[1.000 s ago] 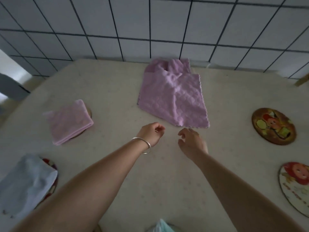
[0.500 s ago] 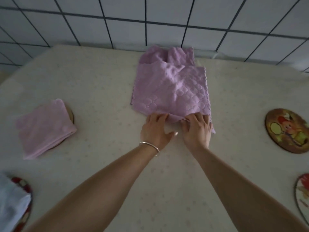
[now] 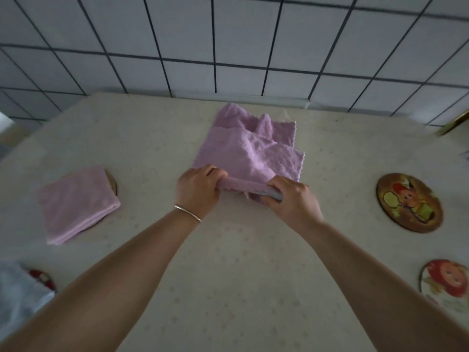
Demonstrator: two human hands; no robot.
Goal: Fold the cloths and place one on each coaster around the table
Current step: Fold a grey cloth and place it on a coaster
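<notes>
You've got both your left hand (image 3: 198, 190) and right hand (image 3: 291, 201) pinching the near edge of the rumpled purple terry cloth (image 3: 250, 151). Lift it evenly and line up the corners before creasing, I'd say.

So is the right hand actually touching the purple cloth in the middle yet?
Touching. In the head view the right hand curls its fingers round the near edge of the purple cloth, lifting it off the table; the left hand grips the same edge.
</notes>
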